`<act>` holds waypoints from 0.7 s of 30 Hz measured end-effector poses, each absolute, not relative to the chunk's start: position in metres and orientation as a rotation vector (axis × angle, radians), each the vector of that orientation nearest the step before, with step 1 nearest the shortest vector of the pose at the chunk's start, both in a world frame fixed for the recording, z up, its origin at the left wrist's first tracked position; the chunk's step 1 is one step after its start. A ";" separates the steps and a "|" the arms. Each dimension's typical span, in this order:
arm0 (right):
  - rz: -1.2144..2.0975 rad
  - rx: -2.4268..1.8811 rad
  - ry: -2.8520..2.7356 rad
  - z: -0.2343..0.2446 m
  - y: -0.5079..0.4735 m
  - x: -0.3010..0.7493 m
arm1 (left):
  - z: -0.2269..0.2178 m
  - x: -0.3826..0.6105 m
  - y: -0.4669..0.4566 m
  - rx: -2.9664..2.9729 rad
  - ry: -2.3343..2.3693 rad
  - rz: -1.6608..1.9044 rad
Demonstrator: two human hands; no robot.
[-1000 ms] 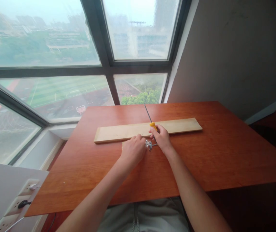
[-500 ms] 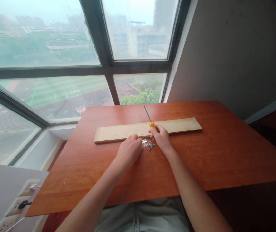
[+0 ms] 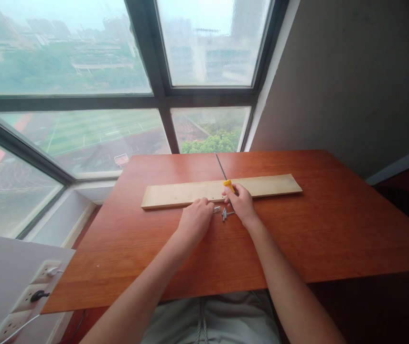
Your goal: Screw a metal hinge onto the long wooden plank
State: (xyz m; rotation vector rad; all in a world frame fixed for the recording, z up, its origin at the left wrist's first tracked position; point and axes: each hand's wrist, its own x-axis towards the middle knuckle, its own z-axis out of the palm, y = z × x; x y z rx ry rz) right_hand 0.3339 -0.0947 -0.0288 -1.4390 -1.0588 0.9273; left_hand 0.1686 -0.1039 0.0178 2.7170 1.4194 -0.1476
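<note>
A big dark-framed window (image 3: 82, 71) fills the wall beyond the long pale wooden plank (image 3: 176, 195), which lies crosswise on the reddish-brown wooden desk (image 3: 333, 229), towards its far side. Well off from the plank's left end, below the desk's near corner, hangs a white power strip (image 3: 28, 296) with two plugs in it.

The right hand (image 3: 241, 204) rests at the plank's near edge, about the middle, fingers wrapped round the yellow handle of a thin dark-shafted screwdriver (image 3: 220, 167) that crosses the plank and points away to the window. The left hand (image 3: 195, 220) sits just beside it against the same edge, fingers curled under; whether they pinch anything I cannot tell.

Between the hands, just short of the plank, lie a few loose silver screws (image 3: 225, 214) and a small silvery metal piece (image 3: 217, 209) at the left fingertips.
</note>
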 end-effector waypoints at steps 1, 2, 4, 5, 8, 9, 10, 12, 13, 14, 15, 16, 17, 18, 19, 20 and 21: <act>0.928 -1.438 -1.058 -0.029 -0.095 0.334 | 0.018 0.168 -0.104 2.719 1.419 -0.141; 0.928 -1.436 -1.056 -0.029 -0.095 0.334 | 0.019 0.168 -0.104 2.718 1.419 -0.137; 0.928 -1.433 -1.055 -0.028 -0.095 0.334 | 0.019 0.167 -0.104 2.708 1.414 -0.136; 0.930 -1.432 -1.056 -0.028 -0.095 0.334 | 0.019 0.166 -0.104 2.701 1.410 -0.129; 0.935 -1.426 -1.059 -0.028 -0.095 0.334 | 0.019 0.163 -0.104 2.674 1.403 -0.047; 0.935 -1.425 -1.060 -0.027 -0.096 0.334 | 0.019 0.162 -0.103 2.664 1.404 -0.004; 0.935 -1.423 -1.060 -0.027 -0.096 0.334 | 0.019 0.161 -0.101 2.655 1.410 0.040; 0.936 -1.422 -1.059 -0.027 -0.096 0.334 | 0.018 0.159 -0.097 2.649 1.434 0.119; 0.938 -1.422 -1.058 -0.027 -0.096 0.334 | 0.018 0.159 -0.095 2.657 1.448 0.152; 0.939 -1.422 -1.057 -0.027 -0.096 0.334 | 0.018 0.159 -0.092 2.673 1.461 0.174; 0.939 -1.422 -1.056 -0.027 -0.096 0.334 | 0.018 0.160 -0.090 2.698 1.464 0.187; 0.938 -1.423 -1.054 -0.027 -0.096 0.334 | 0.018 0.161 -0.088 2.729 1.456 0.187; 0.936 -1.424 -1.051 -0.027 -0.096 0.334 | 0.017 0.162 -0.086 2.758 1.441 0.175; 0.934 -1.426 -1.048 -0.027 -0.096 0.335 | 0.017 0.164 -0.084 2.783 1.420 0.156; 0.931 -1.428 -1.044 -0.027 -0.096 0.335 | 0.016 0.166 -0.083 2.800 1.399 0.137; 0.928 -1.430 -1.039 -0.027 -0.096 0.336 | 0.015 0.168 -0.081 2.807 1.382 0.123; 0.926 -1.431 -1.035 -0.027 -0.096 0.336 | 0.014 0.170 -0.080 2.805 1.370 0.114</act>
